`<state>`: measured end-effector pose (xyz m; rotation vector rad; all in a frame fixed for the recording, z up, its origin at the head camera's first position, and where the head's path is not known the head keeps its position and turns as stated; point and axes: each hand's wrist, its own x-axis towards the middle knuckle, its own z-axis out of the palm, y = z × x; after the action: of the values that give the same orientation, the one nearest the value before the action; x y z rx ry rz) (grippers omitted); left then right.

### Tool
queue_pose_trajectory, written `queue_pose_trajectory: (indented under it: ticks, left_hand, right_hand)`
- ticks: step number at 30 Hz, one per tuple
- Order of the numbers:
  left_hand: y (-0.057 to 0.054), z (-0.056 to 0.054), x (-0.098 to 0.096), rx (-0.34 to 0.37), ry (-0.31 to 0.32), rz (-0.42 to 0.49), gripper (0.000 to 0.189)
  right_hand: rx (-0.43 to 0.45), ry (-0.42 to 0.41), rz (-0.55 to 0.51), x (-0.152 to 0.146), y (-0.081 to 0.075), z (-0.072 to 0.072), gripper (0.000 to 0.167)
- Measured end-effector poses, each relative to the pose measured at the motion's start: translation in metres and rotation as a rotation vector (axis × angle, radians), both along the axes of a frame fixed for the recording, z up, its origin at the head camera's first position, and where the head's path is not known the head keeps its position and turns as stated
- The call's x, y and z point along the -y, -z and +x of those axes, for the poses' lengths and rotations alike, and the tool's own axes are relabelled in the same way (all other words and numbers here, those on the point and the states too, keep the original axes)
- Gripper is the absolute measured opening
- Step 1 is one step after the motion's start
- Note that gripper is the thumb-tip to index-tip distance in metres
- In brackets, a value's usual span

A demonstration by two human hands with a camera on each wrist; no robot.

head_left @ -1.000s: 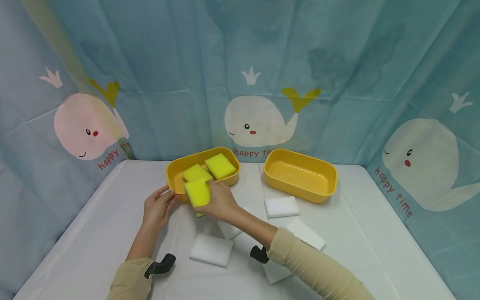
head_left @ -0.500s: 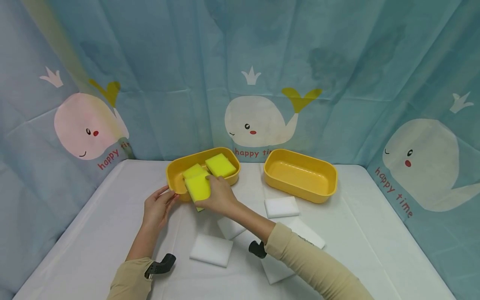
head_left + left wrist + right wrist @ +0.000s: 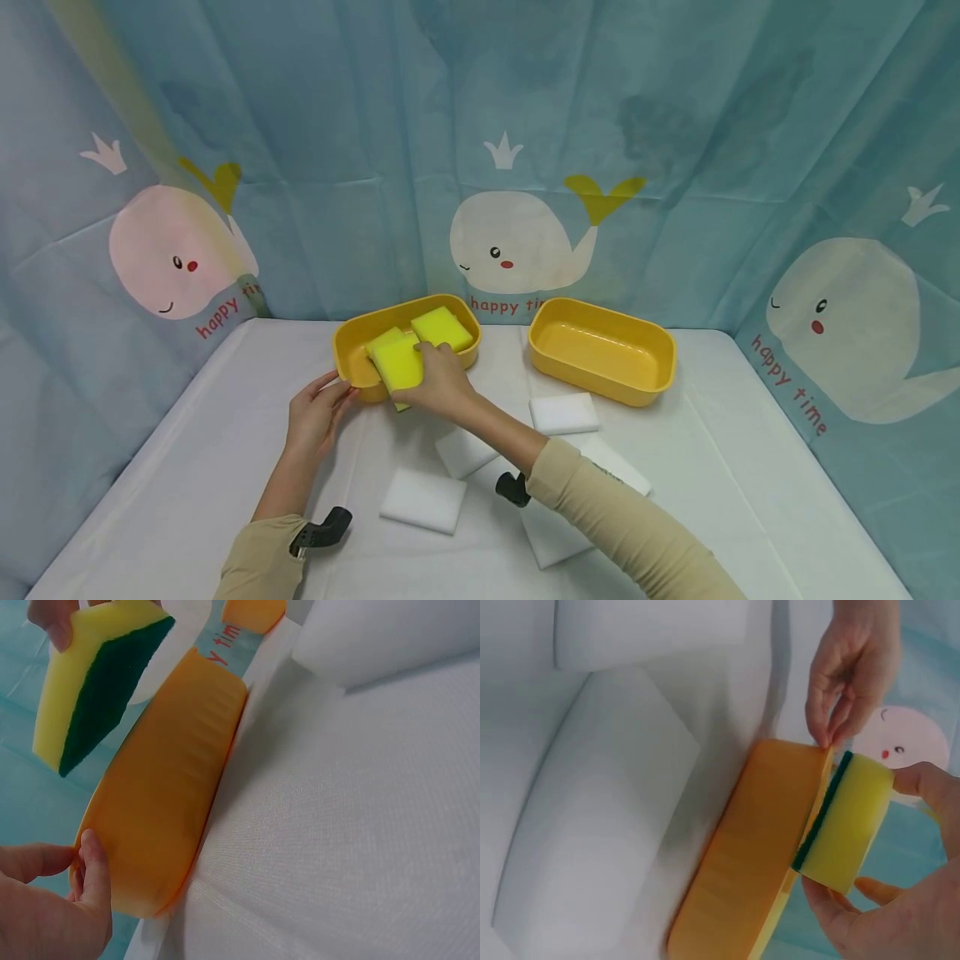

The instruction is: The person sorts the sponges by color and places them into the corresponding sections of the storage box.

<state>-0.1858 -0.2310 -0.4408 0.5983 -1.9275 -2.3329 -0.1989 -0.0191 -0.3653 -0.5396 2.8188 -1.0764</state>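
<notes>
Your right hand point(image 3: 441, 385) grips a yellow-green sponge point(image 3: 397, 364) over the near rim of the left tub point(image 3: 351, 357); your left hand point(image 3: 317, 415) pinches that rim at eight o'clock. Two sponges point(image 3: 442, 327) lie inside. From the tub, white blocks point(image 3: 423, 500) lie at four to six o'clock, another tub point(image 3: 603, 354) at three.

Yellow and teal all over, tbh
The held sponge point(image 3: 397, 364) is bright yellow with a dark green face, tubs point(image 3: 600, 348) a warmer yellow, blocks point(image 3: 423, 500) and tablecloth point(image 3: 750, 483) plain white, sleeves point(image 3: 622, 521) beige, and the teal-blue curtain point(image 3: 315, 100) has pale whales point(image 3: 517, 237), mustard tails point(image 3: 600, 202), red cheeks point(image 3: 507, 265), red lettering point(image 3: 495, 306).
</notes>
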Motion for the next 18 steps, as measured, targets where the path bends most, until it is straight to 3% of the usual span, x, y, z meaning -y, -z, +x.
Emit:
queue_pose_trajectory:
  ticks: [18]
  left_hand:
    - [-0.0007, -0.0010, -0.0002, 0.017, -0.014, 0.010, 0.061]
  right_hand:
    - [-0.014, 0.020, 0.005, 0.0057, -0.0021, -0.0105, 0.077]
